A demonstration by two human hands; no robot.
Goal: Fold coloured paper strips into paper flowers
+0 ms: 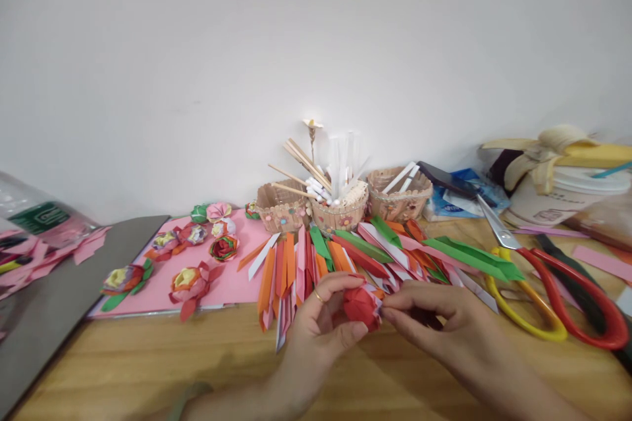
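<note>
A small red paper flower (362, 306) with pale purple inner petals is held above the wooden table. My left hand (323, 322), with a ring on one finger, wraps its thumb and fingers around the red side. The fingertips of my right hand (434, 319) are pinched together at the flower's pale right edge. Just behind both hands, folded paper strips (291, 263) in orange, pink, white, red and green lie fanned out.
Finished paper flowers (187, 283) rest on a pink sheet (241, 283) at the left. Three small baskets (338, 216) stand by the wall. Red-handled scissors (557, 289), yellow-handled scissors (528, 325) and a banana (582, 152) are at the right. A bottle (42, 210) lies far left.
</note>
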